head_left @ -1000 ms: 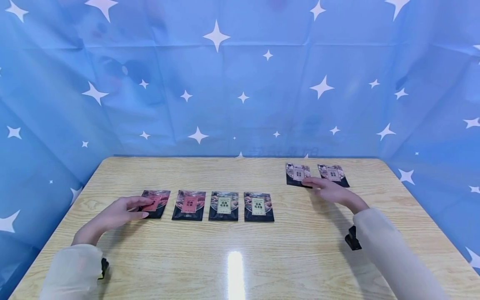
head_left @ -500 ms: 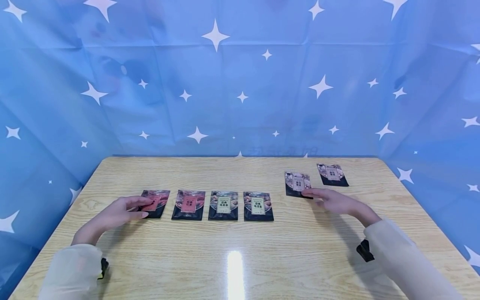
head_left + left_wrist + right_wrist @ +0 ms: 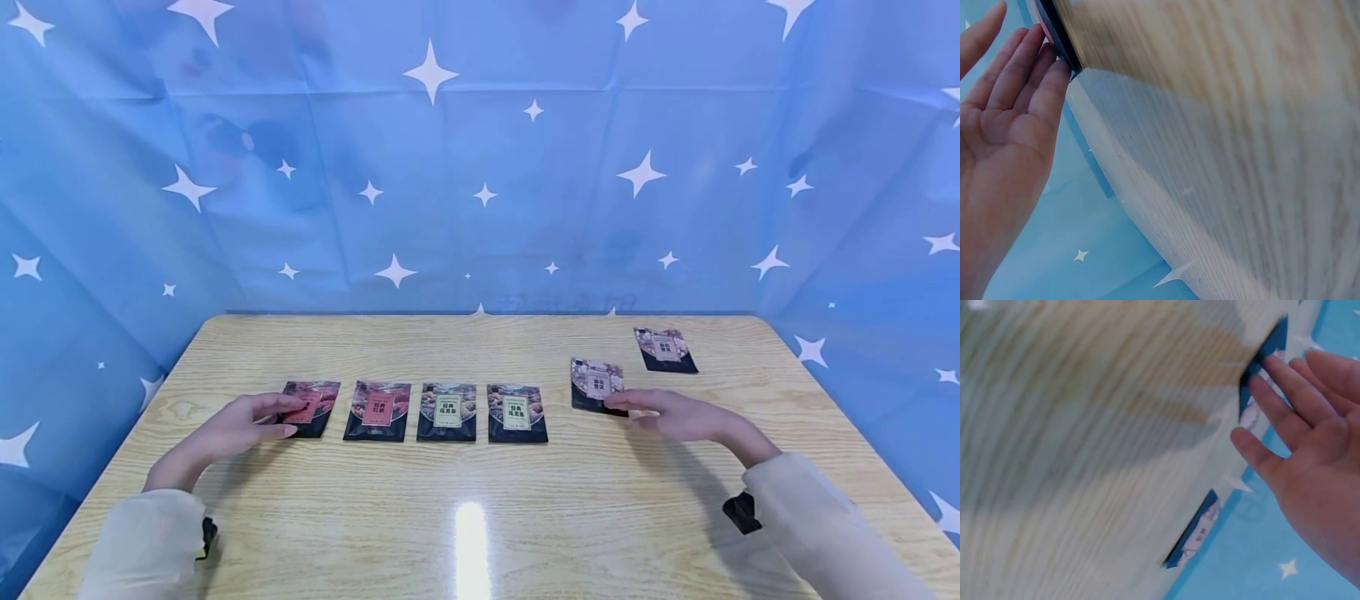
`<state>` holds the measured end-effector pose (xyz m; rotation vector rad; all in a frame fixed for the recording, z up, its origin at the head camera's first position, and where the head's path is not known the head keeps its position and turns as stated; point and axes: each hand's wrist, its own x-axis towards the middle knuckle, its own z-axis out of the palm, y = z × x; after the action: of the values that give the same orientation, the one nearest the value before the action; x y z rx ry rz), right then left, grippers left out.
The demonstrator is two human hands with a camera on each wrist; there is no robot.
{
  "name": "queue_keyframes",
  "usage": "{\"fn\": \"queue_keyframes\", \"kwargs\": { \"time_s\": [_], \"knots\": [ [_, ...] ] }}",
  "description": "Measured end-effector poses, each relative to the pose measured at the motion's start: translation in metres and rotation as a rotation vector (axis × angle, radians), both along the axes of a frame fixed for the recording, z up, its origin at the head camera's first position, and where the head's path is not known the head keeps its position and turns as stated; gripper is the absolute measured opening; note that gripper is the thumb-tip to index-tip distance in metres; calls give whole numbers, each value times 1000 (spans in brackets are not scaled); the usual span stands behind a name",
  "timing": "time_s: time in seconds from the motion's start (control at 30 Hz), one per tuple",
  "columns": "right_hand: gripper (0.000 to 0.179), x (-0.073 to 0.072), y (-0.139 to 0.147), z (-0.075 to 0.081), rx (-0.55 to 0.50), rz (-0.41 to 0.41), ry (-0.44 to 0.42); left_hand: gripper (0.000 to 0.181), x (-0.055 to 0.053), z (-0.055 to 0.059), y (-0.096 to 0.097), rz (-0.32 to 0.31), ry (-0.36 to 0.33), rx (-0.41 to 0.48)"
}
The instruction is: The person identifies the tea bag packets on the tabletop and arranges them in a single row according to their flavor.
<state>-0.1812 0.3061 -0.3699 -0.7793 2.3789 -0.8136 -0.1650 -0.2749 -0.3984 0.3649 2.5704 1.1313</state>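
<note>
Straight fingertips of my left hand [image 3: 236,427] rest on a black packet with a red label [image 3: 318,407], the leftmost in a row of tea sachets. Beside it lie a second red-label sachet [image 3: 377,411] and two green-label sachets, one at the middle [image 3: 447,412] and one at the row's right end [image 3: 517,414]. My right hand [image 3: 675,414] touches the lower right corner of a purple-label sachet [image 3: 596,379] with extended fingers. In the right wrist view its fingertips lie on the dark part of that sachet [image 3: 1250,394], the thumb held apart.
Another purple-label sachet [image 3: 666,350] lies farther back on the right of the wooden table [image 3: 337,517]. A blue curtain with white stars [image 3: 480,150] stands right behind the table's back edge and along both sides.
My right hand has slid the purple-label sachet toward me, away from the back edge and the other purple-label one. The left hand has stayed on the red-label sachet.
</note>
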Motion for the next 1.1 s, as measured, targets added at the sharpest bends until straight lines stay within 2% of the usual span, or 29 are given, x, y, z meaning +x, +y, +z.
{"fn": "queue_keyframes", "kwargs": {
  "time_s": [0.27, 0.4, 0.53, 0.77, 1.1],
  "knots": [
    [42, -7, -11, 0, -29, -133, 80, 50, 0, 1, 1, -4, 7, 4],
    [44, -10, -18, -3, -31, -166, 112, 51, 0, 1, 1, -1, 5, 9],
    [43, -13, -24, -6, -20, -168, 125, 50, 0, 1, 2, 0, 8, 9],
    [42, -16, -26, -12, -52, -137, 76, 51, 0, 0, 2, -1, 5, 13],
    [44, -7, -30, -15, -66, -120, 43, 49, 1, 1, 0, -7, 12, 23]
  ]
}}
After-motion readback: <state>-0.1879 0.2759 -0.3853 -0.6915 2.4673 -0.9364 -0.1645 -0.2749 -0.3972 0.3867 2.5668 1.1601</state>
